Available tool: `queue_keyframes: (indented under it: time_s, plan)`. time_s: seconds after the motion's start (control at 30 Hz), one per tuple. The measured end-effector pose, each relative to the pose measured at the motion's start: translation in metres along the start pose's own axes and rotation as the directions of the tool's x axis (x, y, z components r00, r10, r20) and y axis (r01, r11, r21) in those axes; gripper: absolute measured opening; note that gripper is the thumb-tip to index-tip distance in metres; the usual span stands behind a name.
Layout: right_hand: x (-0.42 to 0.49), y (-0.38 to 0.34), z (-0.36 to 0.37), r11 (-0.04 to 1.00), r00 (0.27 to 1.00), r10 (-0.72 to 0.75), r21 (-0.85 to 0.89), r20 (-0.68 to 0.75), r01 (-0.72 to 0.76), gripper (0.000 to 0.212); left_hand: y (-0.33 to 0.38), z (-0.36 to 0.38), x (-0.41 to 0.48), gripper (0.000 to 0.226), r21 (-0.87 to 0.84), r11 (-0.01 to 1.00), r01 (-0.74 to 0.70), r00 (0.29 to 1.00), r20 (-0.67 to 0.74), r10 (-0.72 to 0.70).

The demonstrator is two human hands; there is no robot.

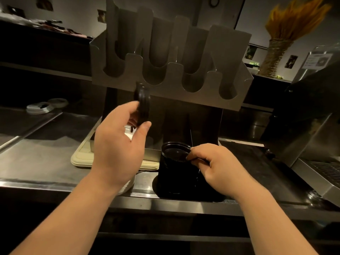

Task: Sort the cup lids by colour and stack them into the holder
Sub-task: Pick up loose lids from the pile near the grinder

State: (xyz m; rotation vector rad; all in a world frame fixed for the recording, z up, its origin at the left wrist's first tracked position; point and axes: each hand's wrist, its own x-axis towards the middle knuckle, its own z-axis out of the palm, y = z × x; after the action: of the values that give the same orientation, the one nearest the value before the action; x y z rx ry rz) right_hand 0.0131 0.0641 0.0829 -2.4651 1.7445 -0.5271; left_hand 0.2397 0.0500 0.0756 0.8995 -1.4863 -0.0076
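A grey metal lid holder (pixel 200 92) with several U-shaped slots stands raised at the back of the steel counter. My left hand (pixel 117 144) holds a small stack of black lids (pixel 142 102) on edge between thumb and fingers, just below the holder's left slots. A tall stack of black lids (pixel 174 173) stands on the counter in front of the holder. My right hand (pixel 211 164) pinches the rim of its top lid (pixel 175 150). A white stack of lids (pixel 127 186) shows partly under my left wrist.
A cream tray (pixel 82 159) lies on the steel counter (pixel 46 159) behind my left hand. White lids (pixel 46 106) lie far left on a lower ledge. A coffee machine with a drip grate (pixel 325 170) fills the right side. Dried orange grass (pixel 287 28) stands back right.
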Motion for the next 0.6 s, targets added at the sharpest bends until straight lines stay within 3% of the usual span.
queue_keyframes:
  time_s: [0.13, 0.27, 0.43, 0.6]
  plan:
    - [0.001, -0.004, 0.0, 0.989, 0.996, 0.004, -0.146, 0.089, 0.009, 0.042, -0.001, 0.006, -0.003, 0.024, 0.021, 0.999, -0.041, 0.998, 0.045, 0.04]
    - [-0.002, -0.006, 0.005, 0.994, 0.994, -0.011, -0.11, 0.109, 0.023, 0.041, 0.001, 0.009, -0.006, 0.025, 0.03, 0.998, -0.062, 0.992, 0.11, 0.058]
    - [-0.006, -0.004, 0.004, 0.997, 0.997, -0.054, -0.048, 0.055, 0.057, 0.046, 0.017, 0.005, -0.006, 0.031, -0.231, 0.932, 0.28, 0.954, 0.176, -0.243]
    - [-0.009, -0.006, -0.002, 0.964, 0.963, 0.043, 0.266, -0.266, 0.031, 0.037, 0.033, 0.001, 0.006, 0.031, -0.487, 0.704, 0.517, 0.856, 0.298, -0.423]
